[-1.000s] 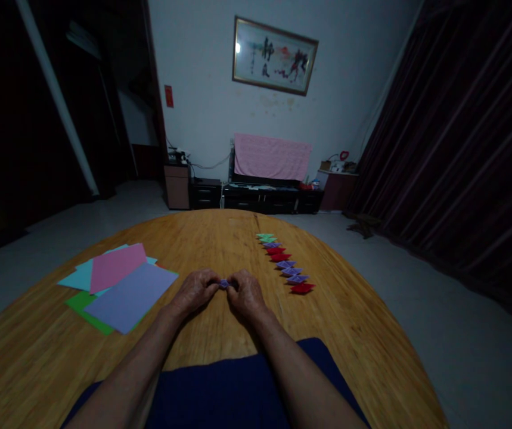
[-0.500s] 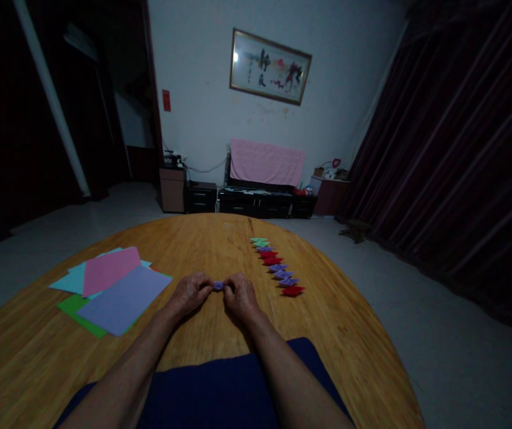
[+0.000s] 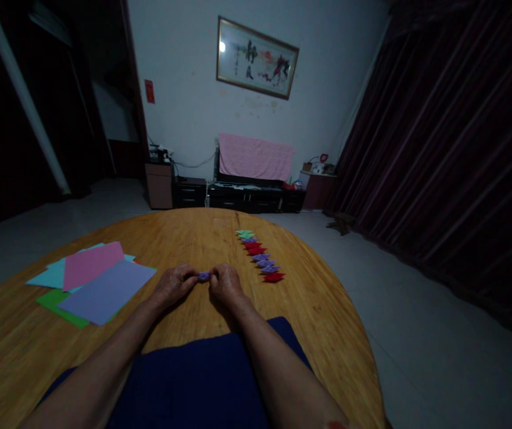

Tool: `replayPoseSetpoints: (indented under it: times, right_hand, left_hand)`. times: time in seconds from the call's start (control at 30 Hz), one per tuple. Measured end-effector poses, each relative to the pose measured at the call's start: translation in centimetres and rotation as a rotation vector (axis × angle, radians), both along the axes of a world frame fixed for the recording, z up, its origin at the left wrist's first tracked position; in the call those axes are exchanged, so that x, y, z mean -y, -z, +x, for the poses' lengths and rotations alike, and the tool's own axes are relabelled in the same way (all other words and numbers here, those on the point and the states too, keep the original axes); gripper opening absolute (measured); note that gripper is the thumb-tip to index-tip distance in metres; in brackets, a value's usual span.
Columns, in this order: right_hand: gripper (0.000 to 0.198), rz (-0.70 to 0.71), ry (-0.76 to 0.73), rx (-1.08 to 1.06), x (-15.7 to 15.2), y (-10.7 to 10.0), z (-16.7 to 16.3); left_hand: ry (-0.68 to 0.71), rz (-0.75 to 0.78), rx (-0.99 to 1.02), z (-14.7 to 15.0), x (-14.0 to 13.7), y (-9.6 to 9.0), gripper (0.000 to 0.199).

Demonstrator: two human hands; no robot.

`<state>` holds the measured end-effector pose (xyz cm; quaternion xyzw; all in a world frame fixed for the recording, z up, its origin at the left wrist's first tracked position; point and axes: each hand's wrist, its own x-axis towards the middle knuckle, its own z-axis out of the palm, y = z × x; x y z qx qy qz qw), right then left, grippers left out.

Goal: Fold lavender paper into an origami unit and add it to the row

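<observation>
A small purple folded paper boat (image 3: pixel 203 276) is pinched between my two hands above the wooden table (image 3: pixel 184 238). My left hand (image 3: pixel 176 284) grips its left end with closed fingers. At the other end, my right hand (image 3: pixel 226 282) is closed on it in the same way, so both tips are hidden. To the right of my hands runs a slanting row of several folded paper boats: a red one (image 3: pixel 273 277) nearest me, purple ones (image 3: pixel 263 262) behind it, and green ones (image 3: pixel 244 233) farthest off.
Loose coloured sheets lie overlapping at the left: a purple sheet (image 3: pixel 108 293), a pink sheet (image 3: pixel 92 264), a green sheet (image 3: pixel 61 305) and light blue ones. Dark blue cloth (image 3: pixel 193 381) covers the near edge below my arms. A low black cabinet (image 3: pixel 249 198) stands beyond the table.
The whole view has shifted, so the table and objects appear farther left and slightly higher. Both hands still hold the purple paper boat in about the same place on the table.
</observation>
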<state>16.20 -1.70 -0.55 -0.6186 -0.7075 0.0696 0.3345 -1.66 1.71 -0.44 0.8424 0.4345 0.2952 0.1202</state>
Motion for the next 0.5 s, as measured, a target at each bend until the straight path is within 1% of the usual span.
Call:
replayPoseSetpoints:
  times: [0.27, 0.43, 0.5]
  right_hand:
    - [0.017, 0.017, -0.017, -0.001, 0.1, 0.4, 0.4]
    - [0.018, 0.011, -0.006, -0.060, -0.8, 0.4, 0.9]
    - [0.019, 0.029, -0.001, -0.091, -1.4, 0.3, 1.1]
  left_hand:
    - [-0.023, 0.003, -0.018, 0.0, 0.2, 0.0, 0.021]
    - [-0.052, -0.020, -0.045, 0.6, -0.3, -0.2, 0.022]
    - [-0.066, -0.045, -0.052, 0.9, -0.9, -0.6, 0.022]
